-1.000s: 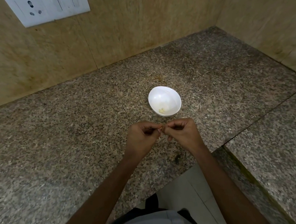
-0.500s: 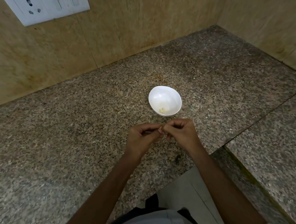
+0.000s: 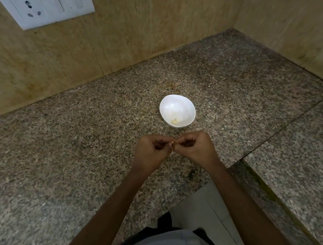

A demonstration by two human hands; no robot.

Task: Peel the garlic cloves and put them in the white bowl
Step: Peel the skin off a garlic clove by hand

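A small white bowl (image 3: 176, 103) stands on the granite counter, with a few pale peeled garlic pieces (image 3: 174, 121) at its near inner side. Just in front of it, my left hand (image 3: 151, 153) and my right hand (image 3: 195, 146) meet fingertip to fingertip above the counter. Both have curled fingers and pinch one small garlic clove (image 3: 172, 142) between them. The clove is almost wholly hidden by the fingertips; only a pale sliver shows.
The speckled granite counter (image 3: 80, 150) runs to tiled walls at the back and right. A seam and a step divide off a second slab (image 3: 308, 157) at the right. A white switch plate (image 3: 51, 8) is on the back wall.
The hands stay together in the same spot, with only slight finger shifts on the clove. The view has tilted a little; the bowl has not moved.
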